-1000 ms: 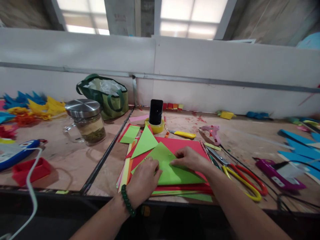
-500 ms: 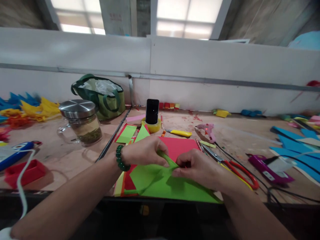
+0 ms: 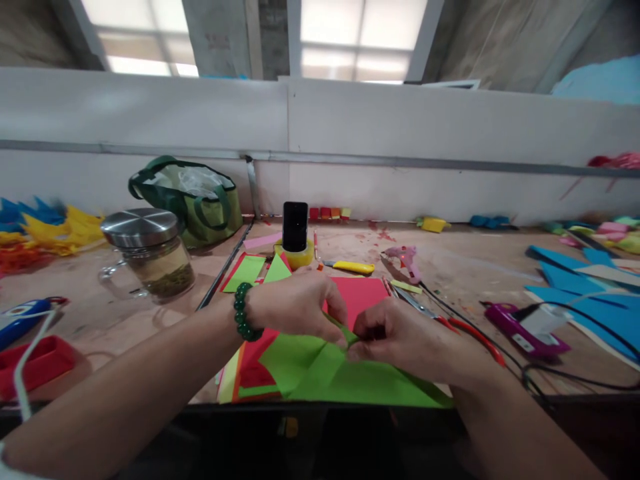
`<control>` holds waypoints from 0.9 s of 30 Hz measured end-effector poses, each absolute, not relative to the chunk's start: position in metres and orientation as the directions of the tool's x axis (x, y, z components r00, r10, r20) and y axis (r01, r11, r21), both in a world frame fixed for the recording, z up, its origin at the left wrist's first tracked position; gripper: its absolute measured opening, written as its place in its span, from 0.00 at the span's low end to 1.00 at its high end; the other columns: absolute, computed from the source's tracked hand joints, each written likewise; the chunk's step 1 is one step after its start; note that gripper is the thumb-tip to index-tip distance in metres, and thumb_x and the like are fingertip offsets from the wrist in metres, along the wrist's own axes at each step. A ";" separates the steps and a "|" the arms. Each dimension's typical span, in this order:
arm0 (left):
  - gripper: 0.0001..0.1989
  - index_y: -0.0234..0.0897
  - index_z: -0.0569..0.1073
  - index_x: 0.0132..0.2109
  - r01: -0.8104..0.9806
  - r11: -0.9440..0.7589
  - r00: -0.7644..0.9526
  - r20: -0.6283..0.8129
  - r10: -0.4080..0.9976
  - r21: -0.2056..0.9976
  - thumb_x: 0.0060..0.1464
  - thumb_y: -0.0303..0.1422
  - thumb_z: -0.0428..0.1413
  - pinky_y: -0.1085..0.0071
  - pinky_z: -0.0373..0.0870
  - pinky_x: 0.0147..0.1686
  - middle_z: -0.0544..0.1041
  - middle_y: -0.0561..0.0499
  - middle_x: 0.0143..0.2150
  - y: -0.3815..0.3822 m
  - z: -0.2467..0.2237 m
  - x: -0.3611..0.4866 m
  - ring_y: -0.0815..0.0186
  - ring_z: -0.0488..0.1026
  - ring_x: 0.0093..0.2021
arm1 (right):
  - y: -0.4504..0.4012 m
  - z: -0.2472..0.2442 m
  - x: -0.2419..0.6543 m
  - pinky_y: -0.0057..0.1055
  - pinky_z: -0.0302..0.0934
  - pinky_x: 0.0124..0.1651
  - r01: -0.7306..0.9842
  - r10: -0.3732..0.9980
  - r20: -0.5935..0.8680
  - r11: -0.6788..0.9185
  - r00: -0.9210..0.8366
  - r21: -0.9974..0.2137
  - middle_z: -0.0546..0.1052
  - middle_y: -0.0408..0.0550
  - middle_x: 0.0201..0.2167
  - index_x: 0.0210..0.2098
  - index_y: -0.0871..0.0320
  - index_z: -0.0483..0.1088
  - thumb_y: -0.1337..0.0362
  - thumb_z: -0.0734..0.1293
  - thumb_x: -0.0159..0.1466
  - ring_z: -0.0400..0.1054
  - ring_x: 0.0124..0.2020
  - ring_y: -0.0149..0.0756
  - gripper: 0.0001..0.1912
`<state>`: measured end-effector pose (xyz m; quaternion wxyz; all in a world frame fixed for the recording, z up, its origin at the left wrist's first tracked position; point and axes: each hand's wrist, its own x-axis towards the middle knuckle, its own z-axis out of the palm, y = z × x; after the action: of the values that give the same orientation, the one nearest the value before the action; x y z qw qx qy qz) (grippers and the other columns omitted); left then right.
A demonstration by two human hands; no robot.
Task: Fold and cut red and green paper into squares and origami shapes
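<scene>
A sheet of green paper lies over red paper at the table's front edge, with a raised fold near its middle. My left hand, with a green bead bracelet at the wrist, pinches this fold between thumb and fingers. Close beside it, my right hand pinches the same fold from the right, fingers curled. The fingertips nearly meet, and part of the fold is hidden by them. Behind the hands a red sheet shows.
Scissors, a pink glue gun and a yellow utility knife lie beyond the hands. A phone leans upright on a tape roll. A lidded glass mug and green bag stand left; a purple power strip lies right.
The view has shifted slightly to the right. My left fingertips have come closer to my right ones along the fold, and the green sheet's left part has shifted a little.
</scene>
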<state>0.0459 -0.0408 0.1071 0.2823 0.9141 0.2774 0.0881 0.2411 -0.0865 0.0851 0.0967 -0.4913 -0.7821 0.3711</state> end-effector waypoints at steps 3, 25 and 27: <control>0.02 0.37 0.80 0.29 0.485 -0.723 0.817 0.039 0.575 0.492 0.48 0.28 0.62 0.74 0.60 0.33 0.77 0.55 0.25 -0.051 0.116 0.052 0.70 0.68 0.28 | -0.088 0.093 0.248 0.25 0.42 0.20 0.710 0.862 -0.182 0.250 -0.473 -0.659 0.57 0.36 0.16 0.20 0.59 0.69 0.57 0.69 0.55 0.48 0.20 0.25 0.14; 0.10 0.34 0.76 0.27 0.281 -0.387 0.454 0.234 0.860 0.878 0.50 0.35 0.58 0.74 0.63 0.30 0.76 0.52 0.26 -0.052 0.076 0.054 0.69 0.68 0.28 | -0.089 0.055 0.282 0.29 0.67 0.34 -0.211 0.932 0.201 0.270 0.300 -0.939 0.80 0.44 0.30 0.36 0.56 0.75 0.62 0.79 0.47 0.73 0.29 0.34 0.18; 0.10 0.34 0.76 0.27 0.272 -0.359 0.453 0.210 0.866 0.893 0.50 0.36 0.58 0.74 0.63 0.30 0.76 0.52 0.25 -0.051 0.071 0.054 0.69 0.68 0.28 | -0.090 0.054 0.281 0.28 0.67 0.34 -0.202 0.928 0.211 0.281 0.307 -0.938 0.80 0.44 0.29 0.38 0.56 0.74 0.63 0.79 0.47 0.73 0.30 0.34 0.19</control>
<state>0.0544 -0.0510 0.0707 0.4173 0.7434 0.3826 0.3563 0.2813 -0.0902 0.0543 0.6822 -0.4338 -0.4182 0.4140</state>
